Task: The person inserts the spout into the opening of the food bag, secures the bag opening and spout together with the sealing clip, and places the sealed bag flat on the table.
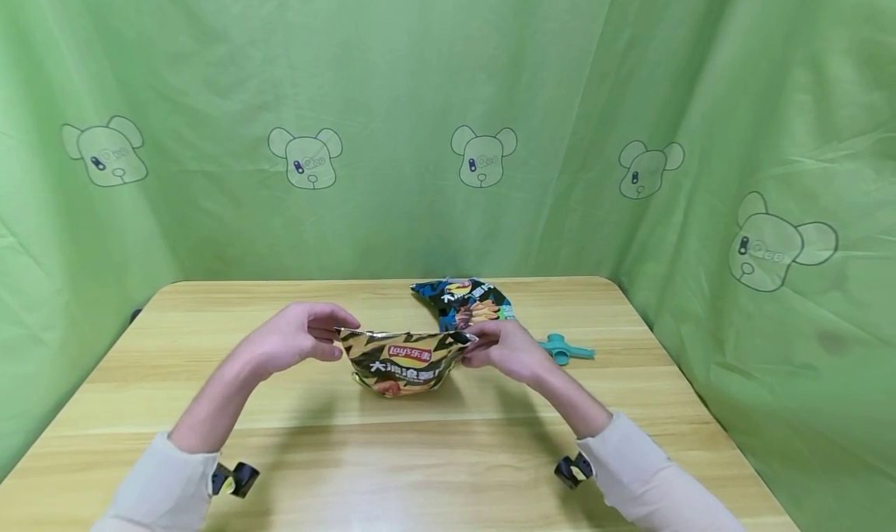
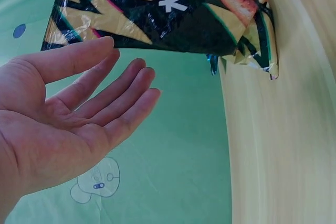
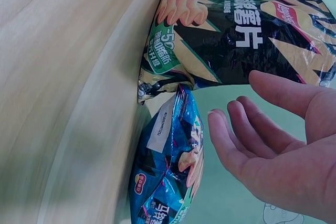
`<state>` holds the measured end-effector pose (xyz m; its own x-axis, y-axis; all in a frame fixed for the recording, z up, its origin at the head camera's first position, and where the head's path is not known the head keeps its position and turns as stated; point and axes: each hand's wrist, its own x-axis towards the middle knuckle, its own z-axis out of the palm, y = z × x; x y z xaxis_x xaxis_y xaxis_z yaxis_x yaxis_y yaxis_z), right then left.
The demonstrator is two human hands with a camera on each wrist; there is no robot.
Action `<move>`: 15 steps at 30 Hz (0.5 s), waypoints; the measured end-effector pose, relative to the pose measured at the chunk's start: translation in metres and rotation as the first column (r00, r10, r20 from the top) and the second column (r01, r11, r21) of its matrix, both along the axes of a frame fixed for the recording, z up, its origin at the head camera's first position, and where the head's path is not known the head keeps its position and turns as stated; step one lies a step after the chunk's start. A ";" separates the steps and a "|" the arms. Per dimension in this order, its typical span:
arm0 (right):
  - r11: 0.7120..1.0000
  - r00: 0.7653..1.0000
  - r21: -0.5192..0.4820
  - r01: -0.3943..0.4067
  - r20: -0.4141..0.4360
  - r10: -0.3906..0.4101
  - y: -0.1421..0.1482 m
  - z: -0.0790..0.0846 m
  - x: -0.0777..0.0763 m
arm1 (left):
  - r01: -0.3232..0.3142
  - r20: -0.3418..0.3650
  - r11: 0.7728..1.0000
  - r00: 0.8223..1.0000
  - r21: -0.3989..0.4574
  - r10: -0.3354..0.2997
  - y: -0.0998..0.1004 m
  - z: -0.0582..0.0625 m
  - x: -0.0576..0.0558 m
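Observation:
A gold-and-black Lay's chip bag [image 1: 402, 365] is upright at the middle of the table, its printed front facing me. My left hand [image 1: 297, 336] pinches its upper left edge; in the left wrist view the thumb [image 2: 97, 48] lies over that edge and the other fingers spread loosely below. At the upper right corner, my right hand [image 1: 505, 349] holds the bag. The right wrist view shows the right thumb [image 3: 270, 85] at the side edge, three fingers apart from the bag and the index finger hidden. The bag's lower end appears to meet the tabletop.
Behind the gold bag lies a blue-and-black chip bag [image 1: 476, 302]. A teal plastic object [image 1: 563, 349] rests to the right, partly hidden by my right hand. Green curtains [image 1: 392, 73] enclose the back and sides of the wooden table [image 1: 392, 470].

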<state>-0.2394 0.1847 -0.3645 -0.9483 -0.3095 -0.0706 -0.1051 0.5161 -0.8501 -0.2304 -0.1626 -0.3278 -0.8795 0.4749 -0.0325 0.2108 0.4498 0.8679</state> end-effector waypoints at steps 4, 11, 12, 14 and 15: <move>1.000 1.000 0.029 0.003 -0.019 -0.003 0.004 0.000 -0.001 | -0.016 -0.030 1.000 0.999 -0.012 0.015 -0.006 0.002 0.000; 0.999 0.999 0.034 0.034 -0.020 -0.033 0.016 0.001 -0.002 | -0.133 -0.021 0.988 0.991 -0.075 0.131 -0.015 -0.007 -0.003; 0.999 0.999 0.035 0.042 -0.017 -0.041 0.018 0.001 -0.003 | -0.146 -0.009 0.986 0.989 -0.075 0.146 -0.017 -0.010 -0.003; 0.998 0.998 0.030 0.062 -0.011 -0.062 0.022 0.002 -0.004 | -0.164 0.023 0.984 0.986 -0.071 0.166 -0.019 -0.016 -0.003; 0.997 0.997 0.027 0.074 -0.009 -0.074 0.024 0.003 -0.005 | -0.169 0.042 0.984 0.984 -0.065 0.171 -0.020 -0.019 -0.003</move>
